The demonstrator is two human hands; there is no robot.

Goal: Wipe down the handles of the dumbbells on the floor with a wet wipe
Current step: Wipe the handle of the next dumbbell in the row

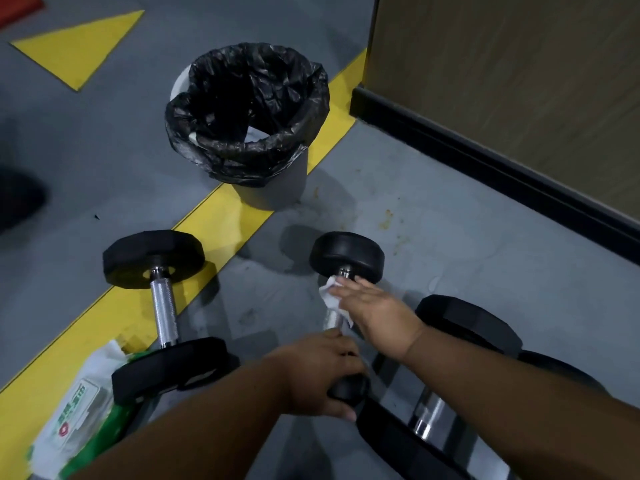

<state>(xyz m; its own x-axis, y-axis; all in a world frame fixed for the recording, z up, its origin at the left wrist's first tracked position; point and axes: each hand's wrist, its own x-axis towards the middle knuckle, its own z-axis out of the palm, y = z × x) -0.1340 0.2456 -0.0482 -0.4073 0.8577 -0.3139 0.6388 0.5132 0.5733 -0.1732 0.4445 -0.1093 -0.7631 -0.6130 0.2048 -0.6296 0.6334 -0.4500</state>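
Observation:
Three black dumbbells with chrome handles lie on the grey floor. The middle dumbbell [346, 254] has a white wet wipe [330, 295] wrapped on its handle. My right hand [372, 311] presses the wipe against that handle with straight fingers. My left hand [322, 370] grips the near black head of the same dumbbell. The left dumbbell [163, 310] lies untouched across the yellow line. A third dumbbell [429, 415] lies at the lower right, partly under my right forearm.
A bin with a black liner [249, 123] stands behind the dumbbells on a yellow floor stripe [221, 216]. A green and white wet wipe pack [79, 420] lies at the lower left. A wall with black skirting [485, 161] runs along the right.

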